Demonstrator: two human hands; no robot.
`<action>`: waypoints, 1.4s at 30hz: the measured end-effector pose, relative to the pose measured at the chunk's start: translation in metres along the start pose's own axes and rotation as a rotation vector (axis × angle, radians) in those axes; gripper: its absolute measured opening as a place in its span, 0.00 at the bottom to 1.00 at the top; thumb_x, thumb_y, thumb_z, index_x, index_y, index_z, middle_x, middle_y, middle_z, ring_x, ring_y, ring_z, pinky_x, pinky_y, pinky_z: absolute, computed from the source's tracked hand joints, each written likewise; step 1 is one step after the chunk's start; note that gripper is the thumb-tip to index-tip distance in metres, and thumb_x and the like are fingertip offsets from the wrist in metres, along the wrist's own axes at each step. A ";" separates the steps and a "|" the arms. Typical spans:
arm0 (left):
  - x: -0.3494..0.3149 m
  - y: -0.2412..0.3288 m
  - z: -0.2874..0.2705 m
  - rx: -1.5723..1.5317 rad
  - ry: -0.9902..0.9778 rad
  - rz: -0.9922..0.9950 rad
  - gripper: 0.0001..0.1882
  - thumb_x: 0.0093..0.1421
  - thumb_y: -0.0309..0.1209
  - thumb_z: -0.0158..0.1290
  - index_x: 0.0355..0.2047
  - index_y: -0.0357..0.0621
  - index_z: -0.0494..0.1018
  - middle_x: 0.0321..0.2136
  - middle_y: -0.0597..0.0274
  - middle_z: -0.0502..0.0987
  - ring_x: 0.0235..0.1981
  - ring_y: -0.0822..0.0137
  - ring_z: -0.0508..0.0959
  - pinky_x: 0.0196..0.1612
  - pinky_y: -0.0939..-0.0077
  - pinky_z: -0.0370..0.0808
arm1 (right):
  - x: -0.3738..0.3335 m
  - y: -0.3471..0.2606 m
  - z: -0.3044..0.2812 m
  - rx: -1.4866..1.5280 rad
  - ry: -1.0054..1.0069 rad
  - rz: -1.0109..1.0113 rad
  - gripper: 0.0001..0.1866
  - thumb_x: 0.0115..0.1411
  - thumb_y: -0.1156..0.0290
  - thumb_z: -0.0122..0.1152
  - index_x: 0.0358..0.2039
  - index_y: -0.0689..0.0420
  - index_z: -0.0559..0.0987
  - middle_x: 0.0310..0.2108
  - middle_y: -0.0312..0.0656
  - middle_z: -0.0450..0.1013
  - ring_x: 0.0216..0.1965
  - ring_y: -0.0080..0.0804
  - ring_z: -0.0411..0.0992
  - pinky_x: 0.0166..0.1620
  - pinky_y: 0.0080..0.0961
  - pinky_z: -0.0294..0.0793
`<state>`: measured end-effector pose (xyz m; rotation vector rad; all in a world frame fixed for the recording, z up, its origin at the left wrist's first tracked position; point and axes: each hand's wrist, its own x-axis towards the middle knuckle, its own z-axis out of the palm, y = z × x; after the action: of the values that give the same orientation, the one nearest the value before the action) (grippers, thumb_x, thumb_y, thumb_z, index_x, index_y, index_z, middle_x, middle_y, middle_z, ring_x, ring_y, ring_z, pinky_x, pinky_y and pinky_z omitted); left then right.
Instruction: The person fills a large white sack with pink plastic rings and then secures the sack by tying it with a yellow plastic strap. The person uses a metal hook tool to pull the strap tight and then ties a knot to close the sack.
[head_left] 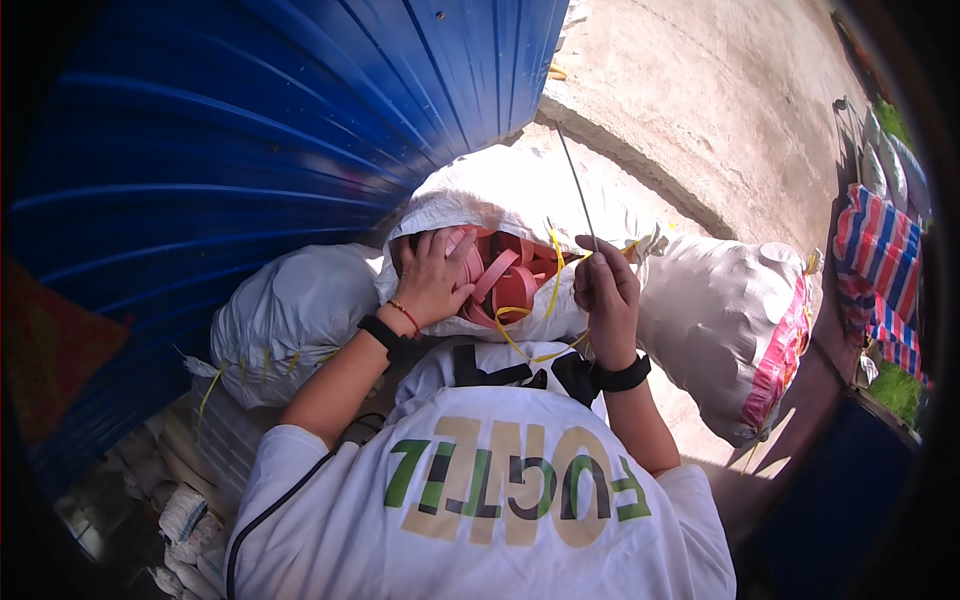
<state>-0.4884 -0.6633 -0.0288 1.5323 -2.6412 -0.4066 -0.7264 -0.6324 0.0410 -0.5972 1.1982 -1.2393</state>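
- left hand (pixel 435 268): centre of frame, back upward, fingers spread over the left end of the open mouth of a bulging white woven-plastic sack (pixel 480 185) and the flat, curved, pinkish-red pieces (pixel 508 290) inside. fingertips partly hidden; cannot tell whether it grasps anything or only presses.
- right hand (pixel 610 295): just right of the mouth, fingers curled tight, grasping the lower end of a long, thin, straight, dark rod (pixel 575 175).
- rod: right of upper centre. long axis steep, leaning a little left; free end points to the top of the frame, above the sack's right part.
- narrow yellow plastic strand (pixel 556 290): runs beside the right hand, loops down across the right part of the mouth and over its lower edge.
- open sack: centre of frame, mouth toward the lower edge; the opening's long axis runs left to right.
- left of centre, a full white sack with yellow stitches (pixel 290 315); right of centre, a full white sack with a pink band (pixel 715 325).
- upper left: blue ribbed metal wall (pixel 300 120). upper right: pale concrete surface (pixel 700 90). right edge: red, white and blue striped sheet (pixel 878 255).
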 end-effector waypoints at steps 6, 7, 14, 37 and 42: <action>0.042 -0.039 -0.012 -0.305 -0.412 -0.356 0.37 0.49 0.51 0.54 0.55 0.44 0.61 0.47 0.39 0.68 0.48 0.47 0.70 0.52 0.66 0.66 | -0.002 0.011 -0.005 -0.041 -0.042 -0.047 0.14 0.64 0.71 0.42 0.45 0.64 0.71 0.18 0.28 0.58 0.18 0.12 0.53 0.21 0.11 0.51; 0.048 -0.036 -0.029 -0.313 -0.578 -0.407 0.36 0.49 0.51 0.53 0.53 0.43 0.63 0.48 0.40 0.68 0.49 0.48 0.70 0.52 0.66 0.66 | -0.004 0.012 -0.007 -0.058 -0.027 -0.055 0.14 0.64 0.71 0.42 0.45 0.64 0.71 0.18 0.28 0.58 0.18 0.12 0.52 0.21 0.11 0.51; 0.016 -0.043 0.009 -0.443 -0.320 -0.340 0.32 0.49 0.49 0.52 0.49 0.38 0.67 0.46 0.41 0.71 0.46 0.49 0.72 0.50 0.66 0.68 | -0.010 0.011 -0.015 -0.058 0.058 -0.042 0.14 0.64 0.72 0.41 0.45 0.66 0.70 0.18 0.28 0.59 0.18 0.11 0.52 0.21 0.11 0.49; 0.058 0.071 0.044 -0.162 -0.190 -0.054 0.16 0.53 0.45 0.52 0.33 0.48 0.75 0.38 0.60 0.72 0.42 0.63 0.71 0.46 0.62 0.62 | -0.021 0.011 -0.024 -0.016 0.088 -0.084 0.14 0.65 0.71 0.42 0.45 0.66 0.70 0.18 0.28 0.59 0.19 0.11 0.53 0.21 0.10 0.50; 0.032 0.055 0.044 -0.256 0.078 0.202 0.14 0.51 0.38 0.55 0.35 0.44 0.75 0.40 0.58 0.70 0.44 0.59 0.68 0.47 0.64 0.64 | -0.025 0.011 -0.025 -0.050 0.108 -0.089 0.14 0.64 0.71 0.42 0.45 0.66 0.70 0.18 0.28 0.60 0.19 0.11 0.54 0.22 0.10 0.52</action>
<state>-0.5593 -0.6566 -0.0599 1.1714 -2.5329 -0.6268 -0.7421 -0.5995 0.0319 -0.6328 1.3076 -1.3344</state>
